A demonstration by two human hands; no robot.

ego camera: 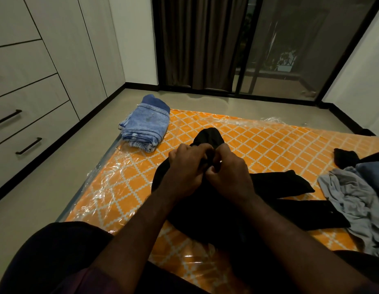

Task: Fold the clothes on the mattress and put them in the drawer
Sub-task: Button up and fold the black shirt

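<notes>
The person is sitting on the mattress (269, 136), which is lying on the floor (46, 177) and showing an orange lattice cover under crinkled clear plastic (103, 187). A black garment (269, 187) is spreading across the middle of the mattress, right in front of the person. The left hand (184, 166) and the right hand (229, 172) are meeting over it, fingers curled. Each is pinching a raised bunch of the black cloth, and the knuckles are almost touching.

Folded jeans (146, 126) are sitting in a neat stack at the far left corner of the mattress, slightly overhanging its edge. A loose pile is lying at the right edge: a crumpled grey shirt (349, 194), touching one end of the black garment, with a blue piece (369, 170) and another black piece (345, 158) behind it. The person's leg (57, 251), in dark cloth, is filling the near left corner.

The drawers (25, 124) are standing along the left wall, all fronts closed, their black bar handles (28, 146) facing the mattress. A strip of floor is running between them and the mattress's left edge. Beyond the far edge, more floor is stretching to a dark curtain (201, 43) and a glass door (290, 49). Bare orange cover is showing between the jeans and the black garment, and beyond the garment toward the far right.
</notes>
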